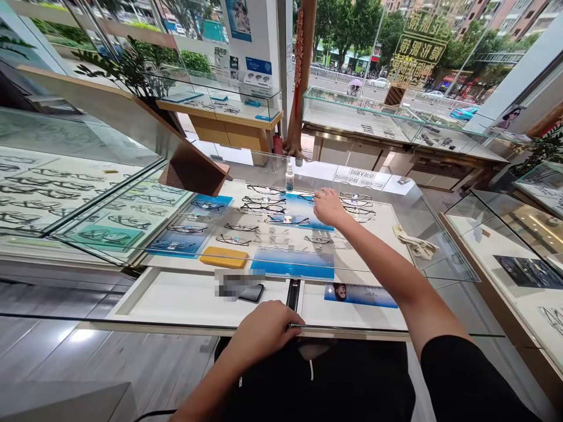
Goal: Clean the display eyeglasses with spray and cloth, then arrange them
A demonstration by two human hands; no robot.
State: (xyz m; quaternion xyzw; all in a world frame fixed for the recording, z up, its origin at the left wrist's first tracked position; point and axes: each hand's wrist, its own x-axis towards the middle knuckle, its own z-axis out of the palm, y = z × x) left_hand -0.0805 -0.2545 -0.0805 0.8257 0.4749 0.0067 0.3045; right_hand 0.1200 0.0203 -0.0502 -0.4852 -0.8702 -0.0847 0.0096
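Observation:
My left hand [269,326] is at the front edge of the glass counter [352,330], its fingers curled over the rim near a dark lock. My right hand [329,207] reaches across the glass top, with its fingers bent together at the end of a pair of dark-framed eyeglasses [305,198]; its fingertips are partly hidden. Close by lie more eyeglasses, such as a black pair [263,205] and another pair [287,220] over a blue display card [323,221]. A small white spray bottle [289,176] stands upright just behind them.
A yellow case [224,257] and a dark phone-like object [250,292], partly blurred out, lie at the front. A crumpled cloth [416,243] is on the right. At the left, a slanted mirror-like board [109,108] stands on a wooden base [193,170]. Glass showcases surround the counter.

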